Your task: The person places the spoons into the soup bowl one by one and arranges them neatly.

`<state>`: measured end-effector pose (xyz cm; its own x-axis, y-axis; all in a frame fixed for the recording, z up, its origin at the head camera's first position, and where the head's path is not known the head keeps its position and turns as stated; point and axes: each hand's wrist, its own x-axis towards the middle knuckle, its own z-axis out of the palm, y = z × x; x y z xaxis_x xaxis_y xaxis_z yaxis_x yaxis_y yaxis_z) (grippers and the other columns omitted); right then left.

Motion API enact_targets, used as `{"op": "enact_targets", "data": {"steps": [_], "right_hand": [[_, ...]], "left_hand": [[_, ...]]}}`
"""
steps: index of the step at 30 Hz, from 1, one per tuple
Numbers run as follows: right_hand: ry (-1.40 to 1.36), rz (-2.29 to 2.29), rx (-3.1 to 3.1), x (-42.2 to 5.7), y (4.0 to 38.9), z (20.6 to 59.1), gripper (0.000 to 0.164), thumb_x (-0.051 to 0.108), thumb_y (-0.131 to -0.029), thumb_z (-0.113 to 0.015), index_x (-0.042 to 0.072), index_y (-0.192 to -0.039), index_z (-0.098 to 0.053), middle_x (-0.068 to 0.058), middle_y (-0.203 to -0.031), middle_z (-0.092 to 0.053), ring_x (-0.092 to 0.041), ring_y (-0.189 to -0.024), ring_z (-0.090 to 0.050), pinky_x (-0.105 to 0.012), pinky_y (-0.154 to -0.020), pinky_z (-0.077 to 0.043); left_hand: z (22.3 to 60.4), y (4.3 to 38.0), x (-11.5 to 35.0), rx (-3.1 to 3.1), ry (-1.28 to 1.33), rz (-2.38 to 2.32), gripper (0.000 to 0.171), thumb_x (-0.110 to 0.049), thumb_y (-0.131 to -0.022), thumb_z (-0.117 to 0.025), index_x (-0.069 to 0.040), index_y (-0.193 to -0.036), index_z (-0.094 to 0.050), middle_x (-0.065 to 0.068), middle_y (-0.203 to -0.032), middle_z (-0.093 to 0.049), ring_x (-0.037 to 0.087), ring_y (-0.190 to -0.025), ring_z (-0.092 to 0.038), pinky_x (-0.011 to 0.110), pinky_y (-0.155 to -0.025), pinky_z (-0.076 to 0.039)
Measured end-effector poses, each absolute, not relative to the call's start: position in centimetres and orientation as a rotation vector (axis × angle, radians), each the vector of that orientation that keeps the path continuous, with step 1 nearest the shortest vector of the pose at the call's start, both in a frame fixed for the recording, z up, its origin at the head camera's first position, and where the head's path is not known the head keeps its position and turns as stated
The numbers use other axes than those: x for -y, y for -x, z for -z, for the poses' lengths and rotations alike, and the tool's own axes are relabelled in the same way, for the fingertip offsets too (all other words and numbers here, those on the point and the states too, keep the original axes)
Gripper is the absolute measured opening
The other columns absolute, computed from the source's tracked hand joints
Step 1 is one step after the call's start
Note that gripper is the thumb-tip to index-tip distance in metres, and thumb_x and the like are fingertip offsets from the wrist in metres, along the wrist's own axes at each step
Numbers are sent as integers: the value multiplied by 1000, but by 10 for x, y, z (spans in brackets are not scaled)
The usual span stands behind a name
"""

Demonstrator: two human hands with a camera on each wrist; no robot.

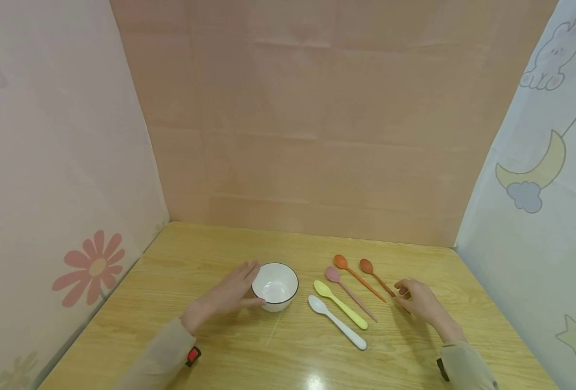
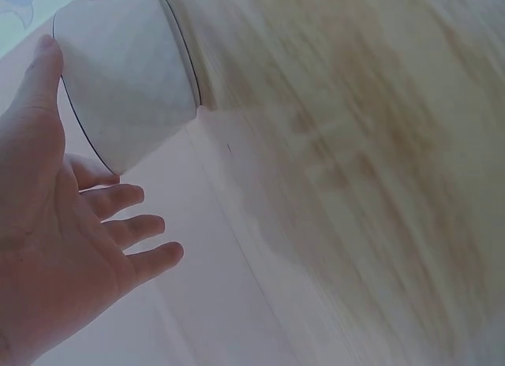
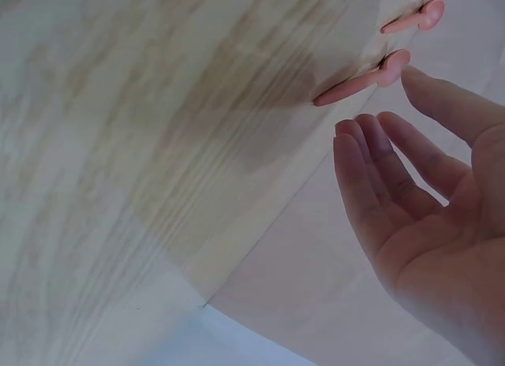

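Note:
A white bowl [image 1: 276, 287] with a dark rim stands on the table, its faceted outer wall [image 2: 126, 74] visible in the left wrist view. My left hand [image 1: 231, 290] holds its left side, thumb at the front and index finger at the rim, the other fingers spread. To the right, my right hand [image 1: 421, 300] hovers over the handle end of a brown spoon [image 1: 377, 278], partly hiding it. Nothing shows between its loosely bent fingers [image 3: 402, 173]. In the right wrist view, a reddish spoon [image 3: 351, 88] lies just beyond the fingertips.
Between bowl and right hand lie an orange spoon [image 1: 361, 278], a pink spoon [image 1: 351, 293], a yellow spoon [image 1: 341, 305] and a white spoon [image 1: 338, 322], roughly parallel. The wooden table [image 1: 209, 244] is bounded by a tan back panel [image 1: 317, 135] and patterned side sheets.

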<state>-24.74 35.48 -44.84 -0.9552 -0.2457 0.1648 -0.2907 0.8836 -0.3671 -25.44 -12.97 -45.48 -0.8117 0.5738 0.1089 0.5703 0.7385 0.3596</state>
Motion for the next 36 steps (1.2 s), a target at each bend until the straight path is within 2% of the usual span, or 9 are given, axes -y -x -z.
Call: {"op": "enact_targets", "data": {"steps": [12, 23, 31, 36], "right_hand": [[-431, -588, 2945, -359, 253, 456, 25, 6, -83, -75, -9, -100, -67, -9, -84, -68, -21, -77, -65, -32, -66, -55], [-396, -577, 2969, -361, 257, 459, 20, 7, -83, -75, -6, -96, -69, -10, -86, -70, -20, -78, -64, -32, -67, -55], [-380, -588, 2982, -361, 260, 462, 15, 7, -83, -75, -3, -93, -69, -5, -83, -69, -14, -75, -61, -23, -63, -50], [-350, -626, 2990, -361, 262, 463, 12, 3, -83, -74, -3, -92, -68, -6, -82, -69, -15, -75, -61, -22, -62, -49]], "left_hand": [[457, 254, 127, -2918, -988, -568, 90, -52, -95, -59, 7, -154, -24, 27, -161, -23, 49, -149, -22, 60, -121, -26], [457, 255, 126, -2917, -964, -574, 91, -53, -95, -59, 4, -155, -22, 25, -162, -23, 47, -150, -21, 60, -121, -26], [458, 256, 126, -2922, -976, -556, 91, -53, -95, -58, 5, -155, -22, 25, -162, -23, 47, -150, -22, 60, -121, -27], [456, 255, 126, -2923, -969, -548, 91, -54, -95, -58, 4, -155, -23, 24, -162, -23, 46, -150, -22, 61, -120, -27]]}}
